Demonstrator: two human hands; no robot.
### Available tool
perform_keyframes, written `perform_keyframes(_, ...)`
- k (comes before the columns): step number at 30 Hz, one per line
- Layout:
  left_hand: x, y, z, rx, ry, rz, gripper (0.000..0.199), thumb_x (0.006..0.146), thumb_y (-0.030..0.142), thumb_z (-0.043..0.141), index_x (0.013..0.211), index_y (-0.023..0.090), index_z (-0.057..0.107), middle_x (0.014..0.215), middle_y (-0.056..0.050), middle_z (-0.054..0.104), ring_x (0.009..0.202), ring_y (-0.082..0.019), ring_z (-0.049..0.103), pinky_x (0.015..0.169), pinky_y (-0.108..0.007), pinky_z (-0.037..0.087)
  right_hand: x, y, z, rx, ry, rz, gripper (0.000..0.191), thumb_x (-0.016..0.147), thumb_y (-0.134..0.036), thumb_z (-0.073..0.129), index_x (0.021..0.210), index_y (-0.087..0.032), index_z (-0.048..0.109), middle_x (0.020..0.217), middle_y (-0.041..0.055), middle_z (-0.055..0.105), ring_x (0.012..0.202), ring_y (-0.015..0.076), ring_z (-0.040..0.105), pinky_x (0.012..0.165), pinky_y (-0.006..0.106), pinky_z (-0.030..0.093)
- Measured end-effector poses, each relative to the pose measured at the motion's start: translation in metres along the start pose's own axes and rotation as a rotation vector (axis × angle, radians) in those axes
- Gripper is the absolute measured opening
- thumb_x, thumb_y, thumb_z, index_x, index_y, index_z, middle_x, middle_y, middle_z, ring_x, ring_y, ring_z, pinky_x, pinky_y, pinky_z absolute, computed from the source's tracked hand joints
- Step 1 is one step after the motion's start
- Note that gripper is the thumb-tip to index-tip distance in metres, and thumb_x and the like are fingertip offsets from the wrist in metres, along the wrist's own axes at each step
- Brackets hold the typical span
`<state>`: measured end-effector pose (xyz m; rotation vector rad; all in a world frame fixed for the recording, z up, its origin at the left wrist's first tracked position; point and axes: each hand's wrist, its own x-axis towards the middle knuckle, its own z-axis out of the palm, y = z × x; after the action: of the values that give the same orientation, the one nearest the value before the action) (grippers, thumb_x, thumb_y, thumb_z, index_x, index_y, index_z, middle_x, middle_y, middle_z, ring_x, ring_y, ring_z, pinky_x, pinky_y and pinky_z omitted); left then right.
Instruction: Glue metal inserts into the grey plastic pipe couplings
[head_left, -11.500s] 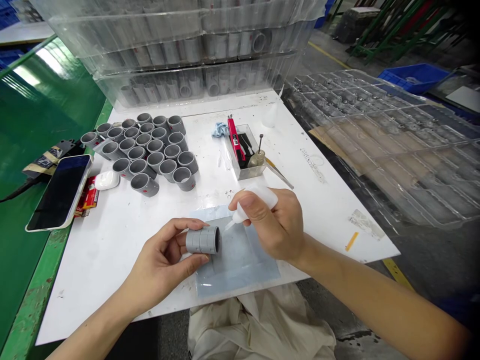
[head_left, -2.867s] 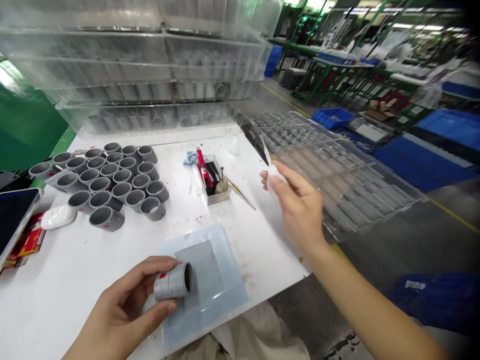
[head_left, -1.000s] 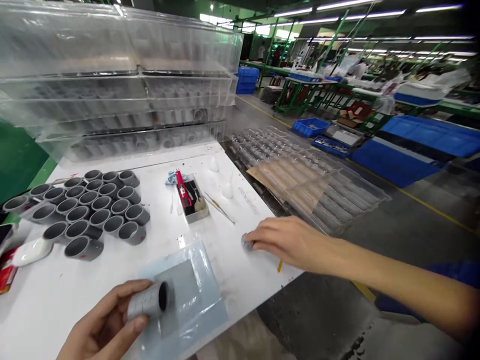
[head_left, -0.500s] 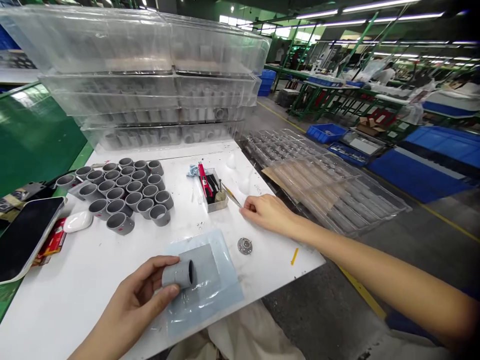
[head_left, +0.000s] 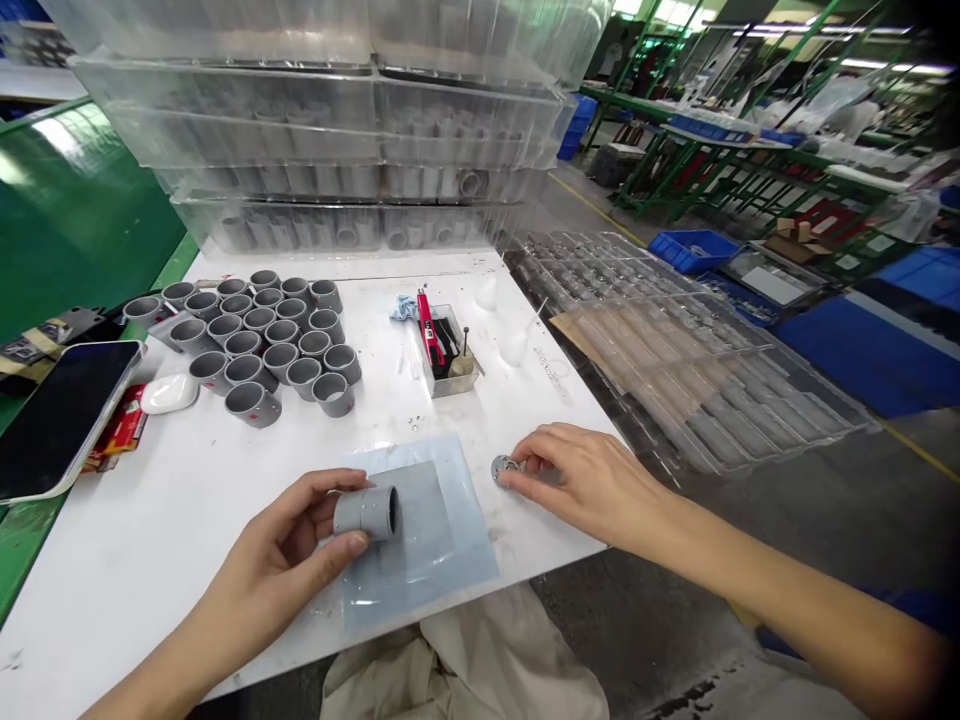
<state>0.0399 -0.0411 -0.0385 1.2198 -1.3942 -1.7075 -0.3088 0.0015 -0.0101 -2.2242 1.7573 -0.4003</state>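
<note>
My left hand [head_left: 289, 555] grips a grey cylinder [head_left: 366, 513] between thumb and fingers, its open end facing right, over a pale blue plastic-covered pad [head_left: 461, 520]. On the white table [head_left: 420, 440] to the right, my right hand [head_left: 581, 480] has its thumb and fingertips closed on a small round metal disc [head_left: 504, 470]. Several grey tubes [head_left: 252, 403] stand upright in a group at the left. Behind the pad, a clear small box [head_left: 454, 385] holds a red-handled tool [head_left: 430, 335] and dark items.
Clear plastic trays [head_left: 300, 130] of grey tubes are stacked at the back. A phone [head_left: 64, 420], a white case [head_left: 170, 394] and a red packet [head_left: 124, 425] lie at the left. More clear trays [head_left: 712, 370] lie beyond the right table edge.
My right hand has left the tweezers by the small box and moved to the metal disc, taking hold of it. The view has shifted; my left hand still holds the grey cylinder.
</note>
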Motion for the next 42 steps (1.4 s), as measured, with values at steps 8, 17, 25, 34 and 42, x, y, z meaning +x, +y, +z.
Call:
perform_keyframes(8,0.002,-0.003,-0.005,-0.003,-0.04,0.073,0.026,0.093,0.035,0.083,0.119,0.028,0.081,0.131,-0.007,0.072,0.111,-0.025,0.075,0.09,-0.028,0.067,0.009,-0.002,0.001,-0.075,0.048,-0.161,0.019,0.105,-0.03,0.061,0.106,-0.018,0.075,0.092,0.0085,0.072,0.076,0.0262,0.069,0.06,0.038,0.05)
perform_keyframes(17,0.008,-0.009,-0.007,-0.032,-0.104,0.169,0.027,0.094,0.024,0.085,0.12,0.031,0.08,0.132,-0.005,0.068,0.117,-0.022,0.072,0.098,-0.027,0.063,0.017,-0.065,0.037,0.687,0.211,-0.051,0.019,0.093,-0.02,0.073,0.11,-0.026,0.08,0.106,0.0035,0.079,0.089,0.0219,0.072,0.069,0.032,0.058)
perform_keyframes(25,0.008,-0.008,-0.008,-0.036,-0.166,0.22,0.031,0.095,0.019,0.083,0.121,0.035,0.079,0.13,-0.003,0.068,0.122,-0.019,0.068,0.103,-0.023,0.059,0.021,-0.083,0.067,0.865,0.298,-0.005,0.018,0.091,-0.019,0.076,0.107,-0.026,0.081,0.1,0.0015,0.078,0.09,0.0201,0.072,0.082,0.032,0.06)
perform_keyframes(34,0.01,-0.007,-0.006,-0.027,-0.148,0.229,0.03,0.094,0.017,0.084,0.12,0.031,0.08,0.13,-0.006,0.069,0.126,-0.021,0.067,0.105,-0.026,0.06,0.021,-0.084,0.067,0.847,0.272,-0.011,0.016,0.091,-0.021,0.076,0.106,-0.026,0.08,0.102,0.0047,0.079,0.093,0.0247,0.074,0.084,0.038,0.064)
perform_keyframes(42,0.007,-0.007,-0.007,-0.023,-0.158,0.228,0.031,0.095,0.016,0.083,0.119,0.034,0.08,0.13,-0.004,0.069,0.126,-0.018,0.066,0.103,-0.02,0.058,0.021,-0.082,0.069,0.848,0.293,-0.023,0.017,0.091,-0.02,0.077,0.107,-0.025,0.08,0.103,0.0035,0.079,0.094,0.0232,0.074,0.086,0.036,0.063)
